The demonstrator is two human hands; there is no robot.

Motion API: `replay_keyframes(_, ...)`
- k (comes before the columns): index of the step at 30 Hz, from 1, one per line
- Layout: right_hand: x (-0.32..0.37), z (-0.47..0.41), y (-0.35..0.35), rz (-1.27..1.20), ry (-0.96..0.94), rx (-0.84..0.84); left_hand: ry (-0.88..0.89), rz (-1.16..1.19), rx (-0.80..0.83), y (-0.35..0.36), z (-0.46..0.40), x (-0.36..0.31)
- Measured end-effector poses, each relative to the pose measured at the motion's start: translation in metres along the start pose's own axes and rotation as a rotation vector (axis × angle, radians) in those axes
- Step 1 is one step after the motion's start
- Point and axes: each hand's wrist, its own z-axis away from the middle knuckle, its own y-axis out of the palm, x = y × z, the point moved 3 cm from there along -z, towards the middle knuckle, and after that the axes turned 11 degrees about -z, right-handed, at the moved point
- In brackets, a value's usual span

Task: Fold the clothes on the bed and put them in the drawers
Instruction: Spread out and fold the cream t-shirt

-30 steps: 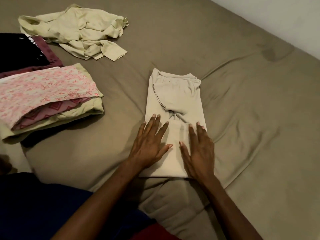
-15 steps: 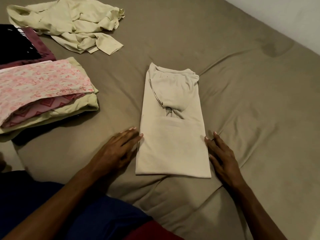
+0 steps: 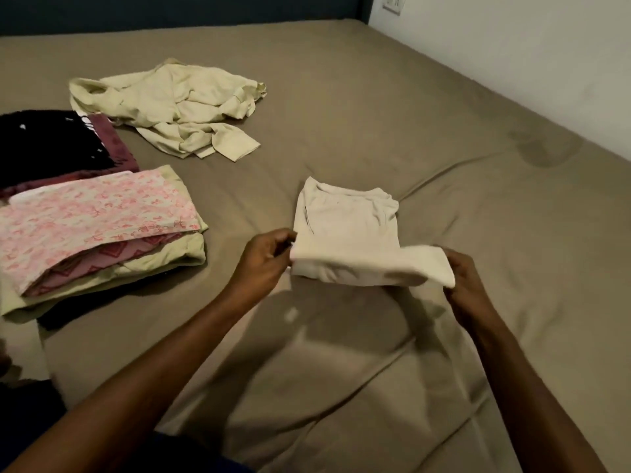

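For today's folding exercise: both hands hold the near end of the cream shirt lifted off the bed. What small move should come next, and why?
Probably carry the lifted end forward onto the collar half. The left hand and right hand grip the cream shirt's near corners, while its far half lies flat on the bed.

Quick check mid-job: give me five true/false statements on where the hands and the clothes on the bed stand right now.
1. Both hands grip the cream shirt. True: the left hand holds its left edge, the right hand its near right corner.
2. The cream shirt lies wholly flat. False: its near end is lifted off the bed.
3. A crumpled pale green garment lies unfolded beyond the stacks. True.
4. The pink floral piece sits at the bottom of its stack. False: it is on top.
5. The black garment lies right of the cream shirt. False: it is far left.
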Motion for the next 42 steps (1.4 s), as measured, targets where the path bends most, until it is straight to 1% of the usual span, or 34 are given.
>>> replay_keyframes(2,-0.002,-0.053,0.001,-0.075,0.071,-0.116,-0.208,0.253,-0.026,0.007,-0.054,-0.009)
replay_keyframes(3,-0.01,-0.078,0.002,-0.12,0.163,-0.167,-0.33,0.331,-0.032,0.012,-0.074,-0.008)
replay_keyframes(4,-0.022,-0.094,0.004,-0.152,0.286,-0.213,-0.441,0.356,-0.033,0.017,-0.089,-0.001)
replay_keyframes(6,-0.046,-0.107,0.011,-0.182,0.521,-0.275,-0.57,0.262,0.004,0.026,-0.103,0.026)
replay_keyframes(7,-0.055,-0.106,0.014,-0.189,0.587,-0.294,-0.583,0.204,0.039,0.031,-0.106,0.042)
replay_keyframes(8,-0.065,-0.1,0.017,-0.195,0.612,-0.315,-0.574,0.149,0.07,0.036,-0.103,0.06)
replay_keyframes(10,-0.079,-0.089,0.019,-0.2,0.578,-0.344,-0.546,0.092,0.082,0.043,-0.098,0.088)
replay_keyframes(12,-0.092,-0.084,0.019,-0.223,0.529,-0.361,-0.53,0.134,0.062,0.046,-0.094,0.102)
replay_keyframes(15,-0.1,-0.081,0.022,-0.169,0.479,-0.448,-0.529,0.182,0.016,0.048,-0.095,0.101)
replay_keyframes(18,-0.105,-0.061,0.03,-0.071,0.434,-0.528,-0.51,0.043,-0.026,0.045,-0.089,0.096)
replay_keyframes(21,-0.098,-0.023,0.044,0.126,0.334,-0.515,-0.449,-0.188,-0.004,0.035,-0.06,0.093)
replay_keyframes(24,-0.086,0.025,0.061,0.175,0.246,-0.515,-0.409,-0.397,0.011,0.027,-0.013,0.102)
replay_keyframes(28,-0.083,0.077,0.077,0.182,0.246,-0.57,-0.401,-0.501,0.041,0.019,0.046,0.094)
replay_keyframes(32,-0.075,0.12,0.087,0.166,0.308,-0.541,-0.437,-0.539,0.077,0.013,0.1,0.08)
replay_keyframes(36,-0.059,0.113,0.083,0.19,0.312,-0.471,-0.468,-0.52,0.028,0.008,0.106,0.072)
replay_keyframes(39,-0.055,0.086,0.079,0.256,0.3,-0.475,-0.429,-0.593,-0.104,0.003,0.079,0.062)
replay_keyframes(42,-0.056,0.061,0.078,0.212,0.297,-0.445,-0.442,-0.525,-0.153,0.003,0.052,0.066)
